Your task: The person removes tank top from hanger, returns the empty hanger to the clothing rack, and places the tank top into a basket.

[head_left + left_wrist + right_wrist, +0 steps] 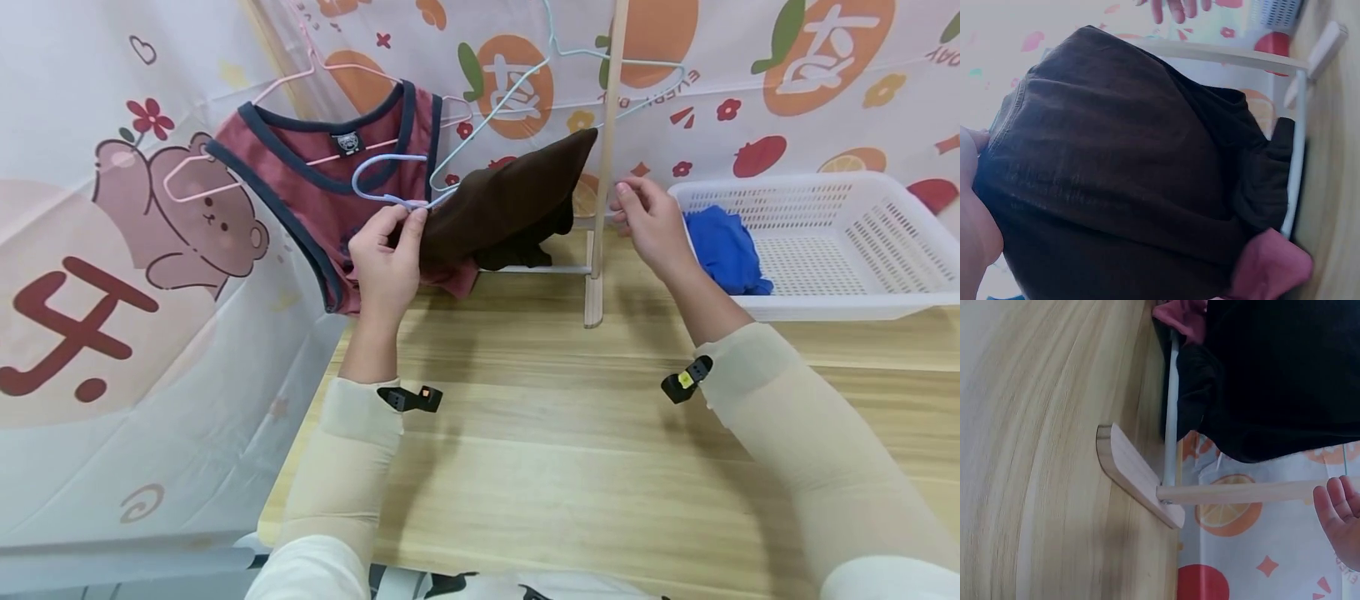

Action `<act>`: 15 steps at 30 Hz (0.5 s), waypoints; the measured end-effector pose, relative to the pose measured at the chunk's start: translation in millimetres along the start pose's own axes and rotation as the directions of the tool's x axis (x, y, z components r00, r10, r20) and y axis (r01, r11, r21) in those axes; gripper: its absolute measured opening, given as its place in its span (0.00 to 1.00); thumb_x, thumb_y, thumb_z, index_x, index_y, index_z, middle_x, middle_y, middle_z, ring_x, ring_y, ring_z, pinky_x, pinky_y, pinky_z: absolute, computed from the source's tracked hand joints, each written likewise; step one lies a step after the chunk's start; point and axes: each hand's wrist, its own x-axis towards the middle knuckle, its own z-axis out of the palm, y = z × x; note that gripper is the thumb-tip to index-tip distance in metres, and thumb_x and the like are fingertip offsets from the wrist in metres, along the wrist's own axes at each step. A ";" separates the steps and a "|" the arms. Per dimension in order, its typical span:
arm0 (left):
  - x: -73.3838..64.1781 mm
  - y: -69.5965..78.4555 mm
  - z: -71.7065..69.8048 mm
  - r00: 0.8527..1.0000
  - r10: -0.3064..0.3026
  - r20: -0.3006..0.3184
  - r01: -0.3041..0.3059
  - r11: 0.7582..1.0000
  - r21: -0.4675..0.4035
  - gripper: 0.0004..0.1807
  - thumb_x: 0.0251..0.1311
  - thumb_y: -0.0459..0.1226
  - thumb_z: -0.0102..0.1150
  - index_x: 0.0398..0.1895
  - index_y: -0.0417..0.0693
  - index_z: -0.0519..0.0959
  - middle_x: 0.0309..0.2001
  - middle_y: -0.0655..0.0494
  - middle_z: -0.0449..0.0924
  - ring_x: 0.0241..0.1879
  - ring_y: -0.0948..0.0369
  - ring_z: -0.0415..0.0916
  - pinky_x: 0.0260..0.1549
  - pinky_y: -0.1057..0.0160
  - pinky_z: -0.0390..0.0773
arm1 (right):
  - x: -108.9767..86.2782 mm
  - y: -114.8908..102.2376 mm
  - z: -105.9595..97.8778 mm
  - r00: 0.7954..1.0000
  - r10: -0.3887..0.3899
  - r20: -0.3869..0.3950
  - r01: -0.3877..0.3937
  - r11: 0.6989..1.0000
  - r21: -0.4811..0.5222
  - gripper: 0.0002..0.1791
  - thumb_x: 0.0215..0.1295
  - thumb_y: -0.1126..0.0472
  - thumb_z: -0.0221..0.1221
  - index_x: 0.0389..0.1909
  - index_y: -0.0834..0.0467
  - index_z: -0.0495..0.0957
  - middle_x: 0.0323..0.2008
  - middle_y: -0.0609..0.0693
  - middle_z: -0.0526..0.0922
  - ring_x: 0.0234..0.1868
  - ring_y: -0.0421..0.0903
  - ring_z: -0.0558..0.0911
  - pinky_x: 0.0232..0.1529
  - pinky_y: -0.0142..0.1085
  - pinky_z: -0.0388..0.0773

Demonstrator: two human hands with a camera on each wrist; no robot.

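Note:
My left hand (386, 258) pinches the edge of a dark brown shirt (510, 196) between thumb and fingers, right where the neck of a light blue hanger (367, 171) comes out of it. Seen from the left wrist, the shirt (1116, 150) hangs spread out with a stitched edge at the thumb. My right hand (652, 221) holds nothing, its fingers loosely bent beside the wooden post (611, 125) of a clothes rack. A pink tank top (300, 192) with navy trim hangs on a pink hanger (202, 193), left of the shirt and partly behind it.
A mint green hanger (517, 83) hangs from the rack, behind the post. At the right, a white plastic basket (847, 308) holds a crumpled blue cloth (723, 250). The rack's wooden foot (593, 302) stands on the wood-grain table (525, 433), before a printed curtain (720, 75).

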 end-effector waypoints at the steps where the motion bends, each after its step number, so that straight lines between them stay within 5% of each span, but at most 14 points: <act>1: 1.3 5.3 0.3 1.000 0.011 -0.013 -0.011 1.000 -0.004 0.07 0.62 0.29 0.62 0.33 0.29 0.84 0.36 0.40 0.86 0.37 0.65 0.80 0.43 0.69 0.76 | -1.3 -0.6 0.1 1.000 -0.007 0.003 0.007 1.000 0.000 0.28 0.74 0.43 0.47 0.64 0.59 0.70 0.43 0.49 0.78 0.43 0.44 0.80 0.39 0.27 0.80; 9: 12.2 39.8 -5.0 0.986 0.157 -0.060 -0.160 0.987 -0.034 0.05 0.59 0.26 0.63 0.31 0.27 0.83 0.35 0.38 0.86 0.37 0.62 0.81 0.42 0.66 0.78 | -14.3 -5.9 -3.1 0.996 -0.082 -0.035 0.085 0.992 0.089 0.24 0.75 0.43 0.47 0.59 0.55 0.75 0.42 0.52 0.80 0.41 0.46 0.81 0.38 0.28 0.81; 15: 11.9 57.3 -9.3 0.985 0.171 0.036 -0.169 0.983 -0.070 0.05 0.58 0.27 0.65 0.28 0.30 0.83 0.32 0.43 0.86 0.31 0.64 0.78 0.35 0.70 0.74 | -28.1 -16.6 -12.3 0.981 -0.136 -0.141 0.172 0.944 0.283 0.19 0.74 0.47 0.51 0.50 0.58 0.79 0.38 0.53 0.83 0.34 0.46 0.83 0.37 0.30 0.82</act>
